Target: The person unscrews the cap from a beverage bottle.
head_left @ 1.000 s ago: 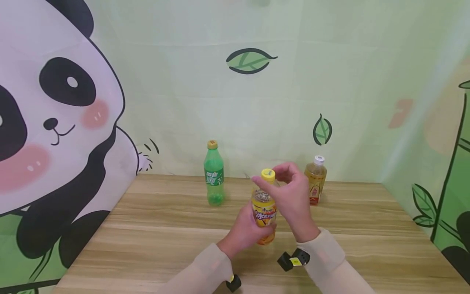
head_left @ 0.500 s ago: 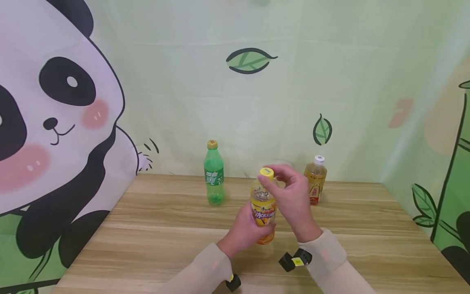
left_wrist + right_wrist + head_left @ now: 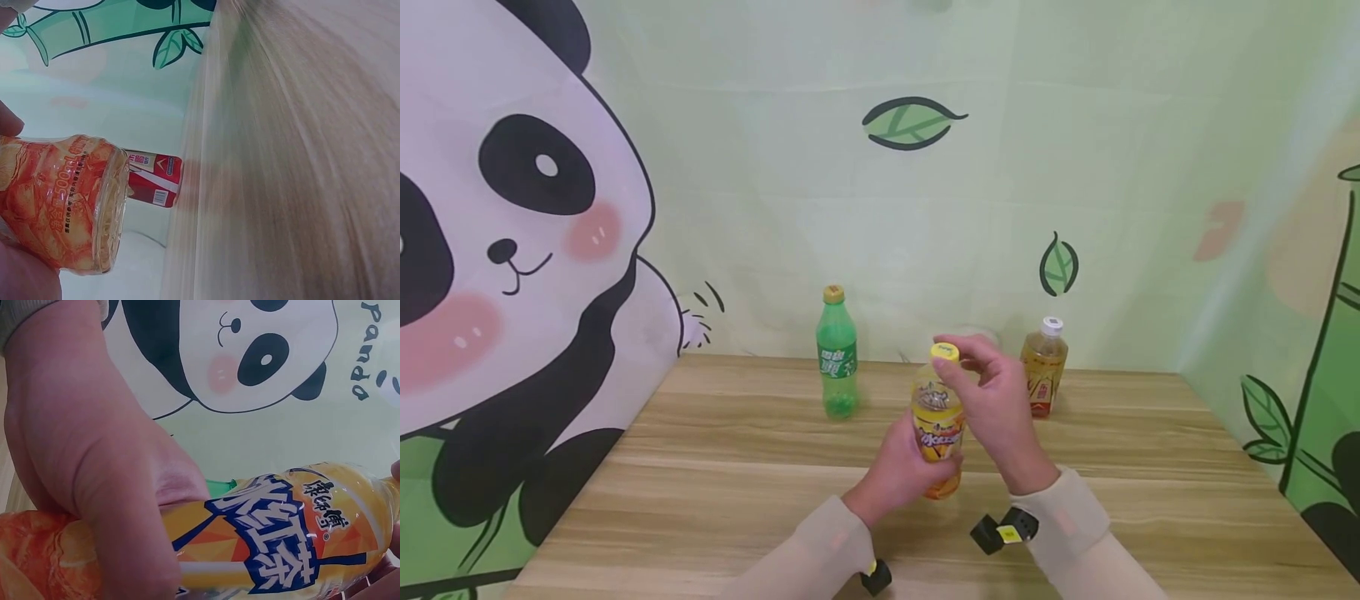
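My left hand (image 3: pixel 898 471) grips the body of a yellow-labelled iced tea bottle (image 3: pixel 938 429), which stands nearly upright. In the left wrist view, the orange lower part of the bottle (image 3: pixel 69 200) hangs clear of the tabletop. My right hand (image 3: pixel 1000 408) pinches the yellow cap (image 3: pixel 945 352) between thumb and fingers, and the cap sits on the bottle neck. The right wrist view shows the left hand (image 3: pixel 119 462) wrapped around the label, with the right fingertips (image 3: pixel 381 575) at the far right edge.
A green soda bottle (image 3: pixel 838 358) with a gold cap stands behind to the left. Behind my right hand stands a white-capped tea bottle (image 3: pixel 1045 367). Both are on the wooden table (image 3: pixel 700 467), backed by a printed panda curtain (image 3: pixel 760 208).
My right thumb has shifted from beyond the cap's left side to its front, and the fingers have closed in on the cap. The bottle has tilted slightly left; the left hand stays put.
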Action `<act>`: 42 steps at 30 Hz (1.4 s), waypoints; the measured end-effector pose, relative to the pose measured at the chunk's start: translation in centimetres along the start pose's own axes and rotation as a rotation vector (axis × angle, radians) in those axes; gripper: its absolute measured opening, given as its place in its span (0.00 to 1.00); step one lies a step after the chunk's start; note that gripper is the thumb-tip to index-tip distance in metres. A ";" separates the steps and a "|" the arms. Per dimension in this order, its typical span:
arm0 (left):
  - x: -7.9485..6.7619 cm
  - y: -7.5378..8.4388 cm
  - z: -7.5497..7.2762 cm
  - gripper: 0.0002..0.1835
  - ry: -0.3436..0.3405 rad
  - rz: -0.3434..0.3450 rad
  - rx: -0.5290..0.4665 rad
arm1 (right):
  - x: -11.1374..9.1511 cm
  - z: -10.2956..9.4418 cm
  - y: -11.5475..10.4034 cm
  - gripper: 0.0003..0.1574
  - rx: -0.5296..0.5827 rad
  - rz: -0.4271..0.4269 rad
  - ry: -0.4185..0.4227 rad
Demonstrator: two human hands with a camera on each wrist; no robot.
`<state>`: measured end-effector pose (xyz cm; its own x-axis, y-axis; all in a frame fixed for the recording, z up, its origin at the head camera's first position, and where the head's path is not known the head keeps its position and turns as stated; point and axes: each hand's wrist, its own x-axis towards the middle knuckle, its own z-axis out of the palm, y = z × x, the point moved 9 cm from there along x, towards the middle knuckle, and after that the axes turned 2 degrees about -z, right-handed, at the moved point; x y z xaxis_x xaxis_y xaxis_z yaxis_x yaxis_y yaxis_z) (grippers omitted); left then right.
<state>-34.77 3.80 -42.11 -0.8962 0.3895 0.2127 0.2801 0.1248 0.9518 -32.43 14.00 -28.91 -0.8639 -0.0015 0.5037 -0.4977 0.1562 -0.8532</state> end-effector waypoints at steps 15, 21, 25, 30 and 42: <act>-0.1 0.1 0.2 0.34 -0.018 0.013 -0.015 | -0.1 -1.2 -0.1 0.29 -0.141 0.030 0.165; -0.2 0.0 0.2 0.34 -0.015 0.014 -0.006 | 0.0 -1.2 0.0 0.24 -0.109 0.030 0.169; -0.2 -0.1 0.1 0.34 -0.005 0.007 0.000 | 0.1 -1.1 -0.1 0.20 -0.083 0.000 0.147; -0.2 -0.1 0.1 0.33 -0.003 0.010 0.001 | 0.2 -0.9 -0.2 0.16 -0.028 -0.056 0.109; -0.2 -0.2 0.1 0.33 0.003 0.006 0.005 | 0.4 -0.1 -0.4 0.15 0.022 -0.073 -0.003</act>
<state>-34.63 3.83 -42.35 -0.8953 0.3879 0.2192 0.2874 0.1268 0.9494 -32.51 14.01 -28.34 -0.8252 -0.0152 0.5646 -0.5613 0.1338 -0.8167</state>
